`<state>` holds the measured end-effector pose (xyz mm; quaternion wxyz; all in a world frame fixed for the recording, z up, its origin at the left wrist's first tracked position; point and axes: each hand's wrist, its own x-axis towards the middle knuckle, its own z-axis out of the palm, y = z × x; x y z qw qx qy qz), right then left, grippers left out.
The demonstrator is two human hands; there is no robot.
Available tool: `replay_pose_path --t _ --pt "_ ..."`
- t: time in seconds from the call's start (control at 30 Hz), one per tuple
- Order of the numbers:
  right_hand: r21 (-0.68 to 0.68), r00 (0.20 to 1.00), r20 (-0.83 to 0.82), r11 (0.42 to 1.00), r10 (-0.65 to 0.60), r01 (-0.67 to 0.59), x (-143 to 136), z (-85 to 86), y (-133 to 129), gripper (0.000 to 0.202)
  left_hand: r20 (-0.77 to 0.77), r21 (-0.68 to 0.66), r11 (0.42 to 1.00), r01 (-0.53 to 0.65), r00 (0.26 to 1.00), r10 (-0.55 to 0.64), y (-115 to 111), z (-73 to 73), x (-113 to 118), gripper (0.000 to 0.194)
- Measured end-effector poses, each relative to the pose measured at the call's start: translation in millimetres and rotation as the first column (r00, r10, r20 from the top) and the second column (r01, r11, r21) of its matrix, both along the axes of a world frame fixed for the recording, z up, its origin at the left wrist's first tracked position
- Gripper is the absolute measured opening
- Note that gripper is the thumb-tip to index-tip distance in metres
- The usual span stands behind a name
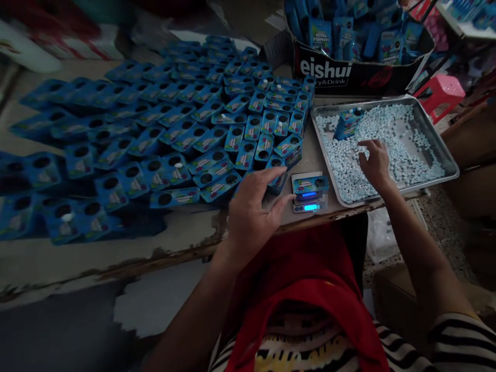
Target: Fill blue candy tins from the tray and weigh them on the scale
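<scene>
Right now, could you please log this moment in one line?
left hand: open, beside scale; right hand: over pellets in tray; scale: lit, blue pack on top

Worn-edged table [85, 258]: blue boxes [213, 160] in packed rows, lit scale [310, 207], metal tray [436, 137].

Well back from the bare fingers [267, 176], a short, dark-and-pale striped sleeve [461, 336] shows; a red apron [310, 258] covers a striped shirt [302, 329] with blurred, seemingly yellowish lettering [298, 357].
</scene>
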<state>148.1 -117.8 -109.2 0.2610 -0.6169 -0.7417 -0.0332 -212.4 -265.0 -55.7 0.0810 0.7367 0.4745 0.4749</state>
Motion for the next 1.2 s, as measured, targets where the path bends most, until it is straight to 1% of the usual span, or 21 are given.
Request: replay_pose_path --t 0.07,0.13,0.2,0.27,0.33,0.43,0.5,0.53,0.6,0.67,0.73,0.8,0.87,0.97,1.0,1.07,1.13,1.2 --pt "-0.048 0.997 0.076 0.999 -0.009 0.013 -1 -0.5 -3 0.037 -0.034 0.099 0.995 -0.022 0.999 0.026 -2 14.7 -7 0.044" --pt "-0.116 0.993 0.121 0.993 0.014 0.0 -1 1.2 -5 0.034 -0.034 0.152 0.987 -0.057 0.997 0.063 -3 26.1 -12 0.039" --pt "-0.175 0.99 0.12 0.983 0.076 -0.054 -2 4.7 -4 0.036 -0.026 0.167 0.981 -0.101 0.994 0.107 -3 34.6 -16 0.032" --pt "-0.209 0.98 0.086 0.965 0.18 -0.159 -4 8.4 -2 0.041 -0.036 0.185 0.975 -0.122 0.991 0.131 -1 40.4 -19 0.027" --pt "-0.234 0.945 0.06 0.925 0.321 -0.3 -9 10.1 2 0.043 -0.059 0.203 0.971 -0.125 0.989 0.139 1 44.0 -20 0.026" --pt "-0.311 0.858 0.069 0.828 0.51 -0.467 -21 6.8 6 0.05 -0.078 0.178 0.978 -0.106 0.99 0.121 4 46.7 -17 0.025" --pt "-0.362 0.814 0.091 0.781 0.574 -0.51 -28 2.4 5 0.055 -0.087 0.15 0.983 -0.103 0.989 0.117 5 47.7 -14 0.024" --pt "-0.374 0.804 0.115 0.775 0.583 -0.509 -30 0.2 4 0.056 -0.102 0.141 0.985 -0.102 0.988 0.117 5 48.0 -12 0.023" --pt "-0.381 0.802 0.189 0.795 0.566 -0.471 -33 -3.0 1 0.052 -0.139 0.132 0.987 -0.093 0.984 0.112 8 47.4 -9 0.026" --pt "-0.386 0.8 0.275 0.823 0.533 -0.416 -34 -4.6 -2 0.041 -0.183 0.106 0.992 -0.074 0.979 0.092 14 44.6 -6 0.036" --pt "-0.401 0.789 0.335 0.836 0.515 -0.375 -32 -4.8 -3 0.031 -0.222 0.042 0.998 -0.046 0.974 0.054 21 39.0 -2 0.05" --pt "-0.418 0.793 0.351 0.841 0.498 -0.343 -30 -3.7 -2 0.027 -0.247 -0.047 0.999 -0.007 0.969 -0.005 28 30.4 6 0.06" --pt "-0.425 0.84 0.297 0.85 0.455 -0.31 -27 -1.2 1 0.025 -0.252 -0.14 0.99 0.035 0.965 -0.07 35 19.4 16 0.065" --pt "-0.399 0.945 0.082 0.879 0.318 -0.262 -20 4.7 7 0.015 -0.237 -0.238 0.968 0.074 0.962 -0.132 42 1.1 27 0.066" --pt "-0.399 0.964 0.0 0.884 0.265 -0.243 -16 7.0 9 0.013 -0.235 -0.257 0.963 0.082 0.961 -0.145 45 -4.5 30 0.067" --pt "-0.417 0.978 -0.118 0.885 0.173 -0.207 -7 11.9 11 0.011 -0.25 -0.281 0.955 0.094 0.954 -0.167 50 -13.1 37 0.071" --pt "-0.441 0.98 -0.156 0.879 0.126 -0.183 4 17.9 10 0.014 -0.285 -0.311 0.945 0.099 0.939 -0.192 55 -15.0 47 0.067" --pt "-0.457 0.982 -0.142 0.872 0.127 -0.179 13 26.2 2 0.019 -0.336 -0.36 0.927 0.106 0.912 -0.234 54 -7.1 59 0.053"
